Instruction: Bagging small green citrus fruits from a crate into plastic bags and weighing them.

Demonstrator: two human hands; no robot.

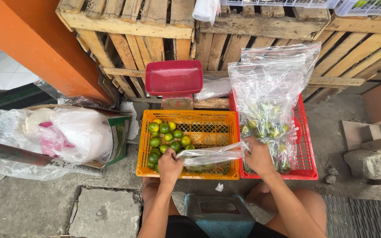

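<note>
While limes [166, 136] wait, hands [170, 166] — bag [210, 155].

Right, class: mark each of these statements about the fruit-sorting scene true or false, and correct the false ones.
1. The limes lie in an orange crate. True.
2. The left hand rests on the scale. False: it reaches down among the limes in the orange crate.
3. The right hand holds the edge of a clear bag. True.
4. The scale's tray is blue. False: it is red.
5. A tall clear bag with fruit in it stands in the red crate. True.
</note>
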